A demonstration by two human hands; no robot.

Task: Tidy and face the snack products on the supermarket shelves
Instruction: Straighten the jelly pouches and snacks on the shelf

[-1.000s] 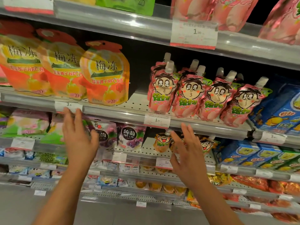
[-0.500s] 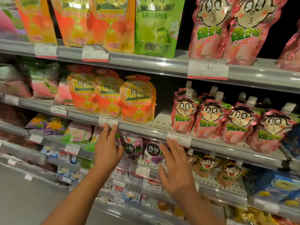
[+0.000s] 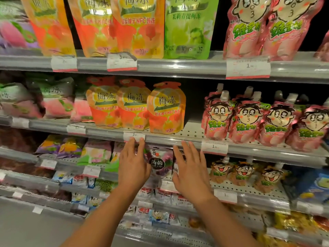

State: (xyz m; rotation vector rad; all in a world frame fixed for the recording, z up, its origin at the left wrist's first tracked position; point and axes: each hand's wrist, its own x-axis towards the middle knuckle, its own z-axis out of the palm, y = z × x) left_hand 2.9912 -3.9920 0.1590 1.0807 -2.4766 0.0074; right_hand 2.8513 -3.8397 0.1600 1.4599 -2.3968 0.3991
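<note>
Both my hands are raised in front of the shelves with straight fingers and hold nothing. My left hand has its fingertips at the price tag on the middle shelf rail. My right hand hovers just right of it, below the same rail. Between the hands shows a purple grape jelly pouch on the shelf below. Three orange jelly pouches stand above the left hand. Pink spouted pouches with a cartoon face stand to the right.
The top shelf holds tall orange pouches, a green pouch and large pink pouches. Orange cartoon pouches and blue boxes sit lower right. Small packets fill the bottom shelves. Grey floor lies lower left.
The view has tilted up and shifted, bringing the upper shelves into frame. Both hands stayed raised and open, drifting closer together near the middle shelf rail.
</note>
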